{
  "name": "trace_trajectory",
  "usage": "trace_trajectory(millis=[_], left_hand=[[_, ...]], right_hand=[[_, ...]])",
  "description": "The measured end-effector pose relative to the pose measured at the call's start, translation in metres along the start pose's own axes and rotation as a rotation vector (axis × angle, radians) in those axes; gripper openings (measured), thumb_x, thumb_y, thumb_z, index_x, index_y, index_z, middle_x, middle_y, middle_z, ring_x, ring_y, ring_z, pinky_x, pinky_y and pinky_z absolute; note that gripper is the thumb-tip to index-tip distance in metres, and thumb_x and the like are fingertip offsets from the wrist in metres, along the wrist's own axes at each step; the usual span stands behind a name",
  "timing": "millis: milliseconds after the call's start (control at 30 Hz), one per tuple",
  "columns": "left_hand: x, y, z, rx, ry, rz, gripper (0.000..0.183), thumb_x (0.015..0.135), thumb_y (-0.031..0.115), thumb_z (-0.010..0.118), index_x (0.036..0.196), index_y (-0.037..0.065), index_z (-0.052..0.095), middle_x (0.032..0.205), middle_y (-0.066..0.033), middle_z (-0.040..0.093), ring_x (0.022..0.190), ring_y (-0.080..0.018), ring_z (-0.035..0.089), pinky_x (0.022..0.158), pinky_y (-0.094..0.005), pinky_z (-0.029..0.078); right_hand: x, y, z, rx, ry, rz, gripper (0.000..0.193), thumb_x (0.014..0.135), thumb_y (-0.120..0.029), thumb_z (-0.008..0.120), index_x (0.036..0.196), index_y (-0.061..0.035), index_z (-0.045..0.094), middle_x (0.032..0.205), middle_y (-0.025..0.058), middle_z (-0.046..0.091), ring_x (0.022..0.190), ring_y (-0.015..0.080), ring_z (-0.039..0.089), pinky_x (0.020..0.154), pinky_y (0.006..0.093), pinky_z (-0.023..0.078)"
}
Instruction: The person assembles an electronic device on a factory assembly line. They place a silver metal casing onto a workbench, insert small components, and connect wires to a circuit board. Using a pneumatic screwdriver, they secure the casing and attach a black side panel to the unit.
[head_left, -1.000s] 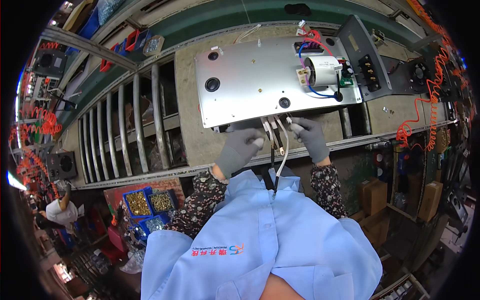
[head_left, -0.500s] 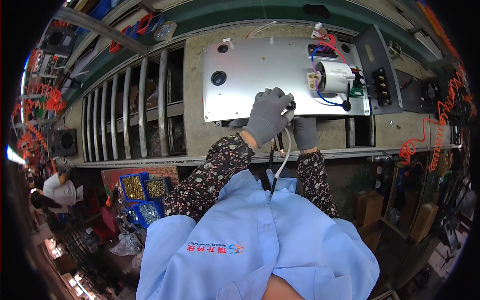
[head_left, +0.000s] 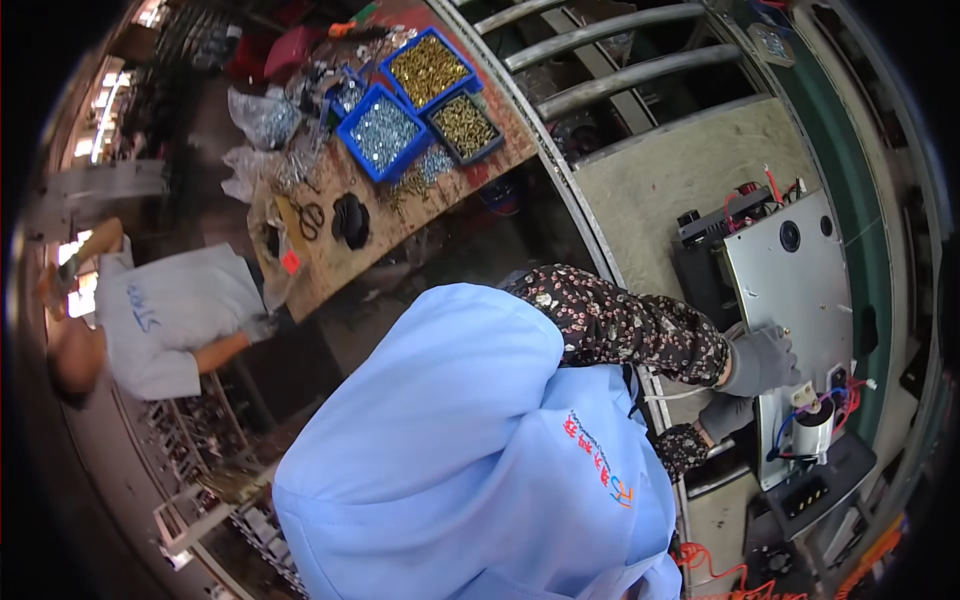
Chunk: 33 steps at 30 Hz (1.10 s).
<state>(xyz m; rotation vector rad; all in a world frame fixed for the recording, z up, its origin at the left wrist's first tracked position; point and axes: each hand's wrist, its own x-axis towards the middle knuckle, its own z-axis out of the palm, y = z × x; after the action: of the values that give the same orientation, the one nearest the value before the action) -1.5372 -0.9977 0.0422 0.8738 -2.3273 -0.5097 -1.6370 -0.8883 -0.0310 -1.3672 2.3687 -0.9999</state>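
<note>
A silver metal panel (head_left: 800,265) with round black grommets lies on the bench at the right of the view. My left hand (head_left: 762,362), in a grey glove, rests on its near edge with the fingers curled together; whatever they hold is hidden. Close by, my right hand (head_left: 727,415), also gloved in grey, is at the panel's near edge, its fingers out of sight beneath it. Beyond the hands, a white cylindrical capacitor (head_left: 814,432) with red and blue wires is mounted on the panel, beside a dark end plate (head_left: 835,468). A white cable (head_left: 682,394) runs from my body toward my hands.
A worn side table (head_left: 375,245) carries a blue bin of brass screws (head_left: 428,68), a blue bin of silver hardware (head_left: 380,132), a smaller screw bin (head_left: 465,127) and scissors (head_left: 310,220). A co-worker (head_left: 175,320) is at far left. Metal rails (head_left: 640,75) cross the bench.
My view has swung left, bringing the side table with the screw bins into the middle and shifting the panel to the right. Both hands remain at the panel's near edge.
</note>
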Motion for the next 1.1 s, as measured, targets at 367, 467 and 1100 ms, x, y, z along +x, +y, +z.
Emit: trace_trajectory(millis=[367,467,1100], left_hand=[[0.033,0.03,-0.097,-0.652,0.257,0.013,0.007,0.066,0.014,0.055,0.073,0.015,0.058,0.072,-0.0023,0.055,0.075,-0.0232,0.054,0.065,-0.0359,0.043],[0.012,0.034,-0.113,-0.762,0.264,0.101,0.01,0.065,0.014,0.056,0.075,0.012,0.056,0.074,-0.0036,0.055,0.072,-0.0242,0.055,0.063,-0.0364,0.045],[-0.115,-0.054,0.017,-0.205,-0.924,0.281,0.039,0.066,0.015,0.065,0.101,0.001,0.054,0.099,-0.0173,0.053,0.094,-0.033,0.052,0.081,-0.0383,0.042]], right_hand=[[-0.027,0.016,-0.033,0.045,-0.167,-0.199,0.026,0.082,-0.006,0.049,0.106,0.0048,0.053,0.112,0.0181,0.053,0.102,0.0277,0.051,0.084,0.0366,0.042],[-0.061,-0.006,-0.025,0.591,-0.259,0.192,0.029,0.083,-0.008,0.045,0.107,0.0057,0.052,0.106,0.0155,0.055,0.096,0.0232,0.055,0.083,0.0331,0.046],[-0.292,0.037,-0.058,0.655,0.511,1.296,0.017,0.079,-0.016,0.057,0.093,-0.0059,0.06,0.064,0.0026,0.056,0.052,0.0095,0.051,0.048,0.0249,0.042]])
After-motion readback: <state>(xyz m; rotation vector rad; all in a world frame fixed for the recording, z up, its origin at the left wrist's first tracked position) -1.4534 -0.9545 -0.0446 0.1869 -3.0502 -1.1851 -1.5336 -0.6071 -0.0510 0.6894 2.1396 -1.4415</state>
